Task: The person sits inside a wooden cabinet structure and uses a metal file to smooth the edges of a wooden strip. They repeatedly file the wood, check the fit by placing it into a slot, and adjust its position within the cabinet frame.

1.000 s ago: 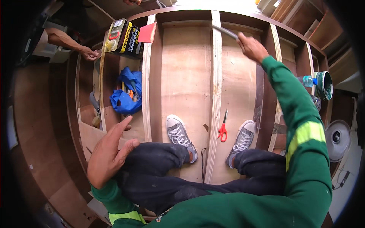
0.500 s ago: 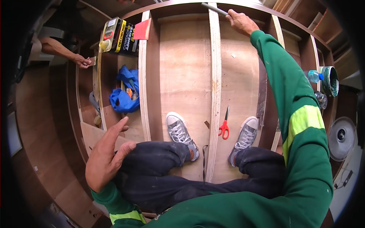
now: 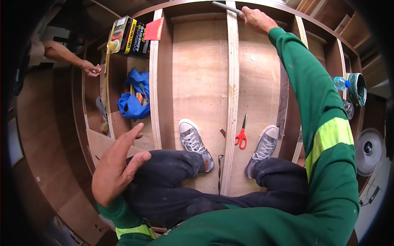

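My right hand is closed around one end of a slim grey bar, which looks like a metal file. The bar lies across the far end of the light wooden divider, at the curved brown rim of the cabinet frame. My left hand hangs over my left knee, thumb and fingers apart, with nothing in it. Red-handled scissors lie on the plywood panel between my shoes, beside the divider.
A glue can and a red flat piece rest on dividers at left, above a blue bag. Another person's hand works farther left. At right are a bottle, a bucket and a fan.
My right hand and the grey bar have shifted slightly left along the far rim. The left hand stays nearly still. The other person's hand has moved a little.
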The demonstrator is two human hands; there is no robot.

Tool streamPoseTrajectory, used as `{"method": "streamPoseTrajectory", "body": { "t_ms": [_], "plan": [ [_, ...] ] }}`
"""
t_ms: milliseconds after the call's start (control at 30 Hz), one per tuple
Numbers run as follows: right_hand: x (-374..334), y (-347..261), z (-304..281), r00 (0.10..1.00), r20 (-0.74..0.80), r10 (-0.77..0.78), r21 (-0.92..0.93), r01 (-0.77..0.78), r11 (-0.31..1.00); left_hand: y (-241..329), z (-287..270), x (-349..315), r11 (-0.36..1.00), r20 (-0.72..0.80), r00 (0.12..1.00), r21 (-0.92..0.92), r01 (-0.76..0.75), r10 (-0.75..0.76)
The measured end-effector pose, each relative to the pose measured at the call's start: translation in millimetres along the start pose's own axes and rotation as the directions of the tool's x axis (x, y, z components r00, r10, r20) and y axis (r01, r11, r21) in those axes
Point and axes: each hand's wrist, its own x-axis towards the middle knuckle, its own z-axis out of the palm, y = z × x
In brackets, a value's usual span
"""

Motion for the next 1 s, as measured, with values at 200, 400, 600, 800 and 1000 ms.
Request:
{"method": "streamPoseTrajectory", "body": {
  "t_ms": [200, 400, 600, 800, 1000],
  "plan": [
    [-42.7, -22.0, 7.7, 0.992, 0.127, -0.019, 0.031, 0.015, 0.999, -12.3, -2.8, -5.8, 0.999, -0.041, 0.999, -0.022, 0.024, -0.025],
    [-133.8, -50.1, -23.7, 0.926, 0.320, -0.200, 0.059, 0.191, 0.980, -19.7, -1.9, -12.6, 1.000, -0.047, 0.999, -0.015, -0.019, 0.018],
    [-59.7, -25.2, -14.8, 0.990, 0.094, 0.107, 0.067, -0.114, 0.991, -8.7, 17.0, 54.7, 0.969, 0.132, 0.960, -0.072, -0.238, 0.246],
    [-157.6, -28.4, -35.0, 0.868, 0.472, -0.151, 0.068, 0.135, 0.989, -17.8, 65.0, 259.1, 0.834, -0.078, 0.874, -0.271, -0.481, 0.479],
    [-314.7, -77.8, -93.6, 0.816, 0.577, 0.041, 0.505, -0.396, 0.767, 65.6, 97.7, 463.3, 0.757, -0.383, 0.919, -0.627, -0.185, -0.093]
  ]
}}
